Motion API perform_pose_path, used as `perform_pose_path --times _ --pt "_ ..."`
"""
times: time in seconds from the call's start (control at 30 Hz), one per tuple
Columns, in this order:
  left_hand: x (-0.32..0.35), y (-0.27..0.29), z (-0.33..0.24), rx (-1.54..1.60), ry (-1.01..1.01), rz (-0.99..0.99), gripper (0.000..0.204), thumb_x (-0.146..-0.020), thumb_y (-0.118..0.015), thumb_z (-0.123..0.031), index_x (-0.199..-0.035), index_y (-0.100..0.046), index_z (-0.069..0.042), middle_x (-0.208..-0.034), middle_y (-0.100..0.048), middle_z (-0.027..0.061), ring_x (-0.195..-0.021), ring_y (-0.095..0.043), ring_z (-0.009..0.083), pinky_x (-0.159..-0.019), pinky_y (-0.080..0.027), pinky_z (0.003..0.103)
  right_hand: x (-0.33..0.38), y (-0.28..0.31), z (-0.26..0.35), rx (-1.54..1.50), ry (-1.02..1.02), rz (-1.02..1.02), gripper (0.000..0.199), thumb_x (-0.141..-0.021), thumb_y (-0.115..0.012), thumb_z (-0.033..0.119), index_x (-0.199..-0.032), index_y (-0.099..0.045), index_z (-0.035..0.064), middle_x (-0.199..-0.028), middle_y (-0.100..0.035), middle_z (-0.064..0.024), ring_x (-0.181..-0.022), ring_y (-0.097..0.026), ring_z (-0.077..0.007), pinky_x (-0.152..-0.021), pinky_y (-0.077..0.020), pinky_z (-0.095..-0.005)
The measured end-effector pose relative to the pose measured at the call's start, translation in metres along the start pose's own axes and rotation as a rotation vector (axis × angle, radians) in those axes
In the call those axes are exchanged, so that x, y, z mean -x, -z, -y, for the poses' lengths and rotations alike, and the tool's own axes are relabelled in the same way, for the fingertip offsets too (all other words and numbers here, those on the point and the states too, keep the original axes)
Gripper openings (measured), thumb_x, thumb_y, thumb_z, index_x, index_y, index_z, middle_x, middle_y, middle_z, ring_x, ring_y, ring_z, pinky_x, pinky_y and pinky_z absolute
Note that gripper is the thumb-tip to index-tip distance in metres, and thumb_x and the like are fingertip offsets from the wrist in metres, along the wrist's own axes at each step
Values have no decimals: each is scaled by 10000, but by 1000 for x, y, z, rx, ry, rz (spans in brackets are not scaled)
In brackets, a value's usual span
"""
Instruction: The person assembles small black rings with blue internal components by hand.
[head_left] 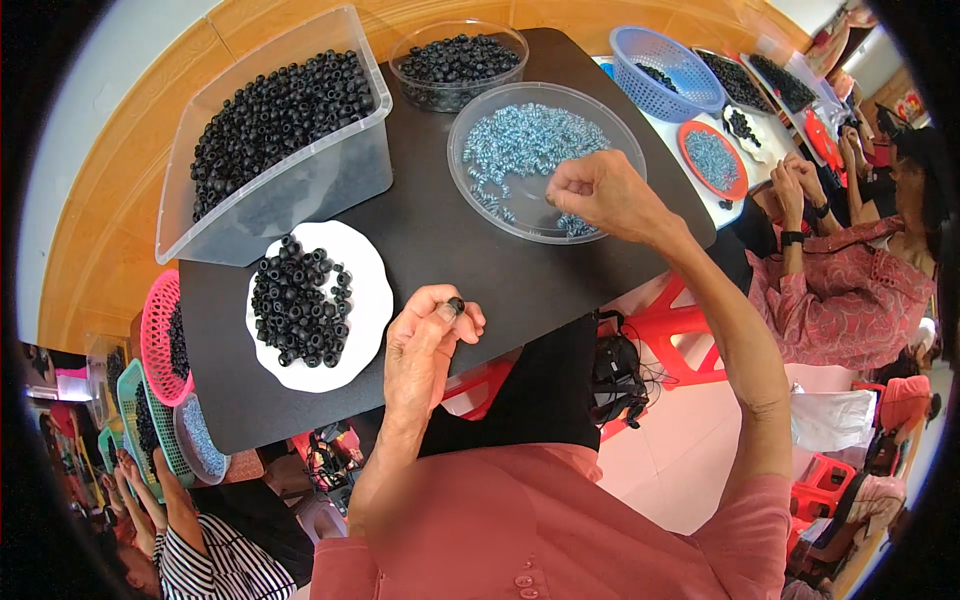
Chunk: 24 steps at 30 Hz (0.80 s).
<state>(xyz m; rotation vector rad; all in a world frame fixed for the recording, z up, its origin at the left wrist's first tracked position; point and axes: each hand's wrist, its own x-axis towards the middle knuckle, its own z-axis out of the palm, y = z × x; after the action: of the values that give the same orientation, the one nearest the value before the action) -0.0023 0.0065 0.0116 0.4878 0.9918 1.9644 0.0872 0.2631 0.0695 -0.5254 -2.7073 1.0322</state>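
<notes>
Left forearm (395, 450) comes up pretty steep from the lower edge, and the left hand (420, 345) sits by the near edge of the dark counter (425, 230), just right of the white plate (370, 275). Thumb and fingers are clamped on one black bead (456, 304), with the other fingers curled in.

Right arm's got a big bend at the elbow, forearm (715, 280) slanting up and left so the right hand (610, 195) hangs over the round clear bowl (533, 215). Its thumb and fingertips are together, pointing left, near the pale blue pieces (535, 140) in there. Can't tell if it's actually pinching one, tbh.
</notes>
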Motion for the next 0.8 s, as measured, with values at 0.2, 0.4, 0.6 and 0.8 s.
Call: perform_pose_path --times 0.2,0.4,0.6,0.8 --pt "0 -3 0 3 8 1 142 -916 -462 -81 -999 -540 4 -690 -568 69 -836 -556 201 -778 -441 309 -20 -25 -9 41 338 -148 143 -749 -625 60 -887 -644 28 -651 -595 -68 -573 -555 -155 -557 -459 -298" --pt "1 -2 0 -1 11 6 136 -925 -461 -93 -985 -537 2 -690 -568 65 -838 -556 193 -778 -441 303 -39 -41 -10 161 319 -73 185 -703 -618 37 -887 -641 42 -702 -610 -104 -596 -580 -220 -582 -483 -320" --pt "0 -1 -1 -13 12 15 136 -927 -464 -99 -987 -538 -2 -690 -567 60 -842 -557 188 -777 -441 300 -34 -28 -7 59 309 -162 170 -724 -576 40 -876 -650 21 -640 -592 -75 -569 -570 -143 -558 -467 -278" --pt "1 -1 -2 -9 14 10 134 -922 -461 -90 -982 -540 -1 -689 -567 61 -840 -557 185 -776 -440 299 -31 -13 -5 28 107 -327 155 -787 -569 71 -896 -656 3 -580 -570 -31 -522 -513 -84 -524 -434 -246"
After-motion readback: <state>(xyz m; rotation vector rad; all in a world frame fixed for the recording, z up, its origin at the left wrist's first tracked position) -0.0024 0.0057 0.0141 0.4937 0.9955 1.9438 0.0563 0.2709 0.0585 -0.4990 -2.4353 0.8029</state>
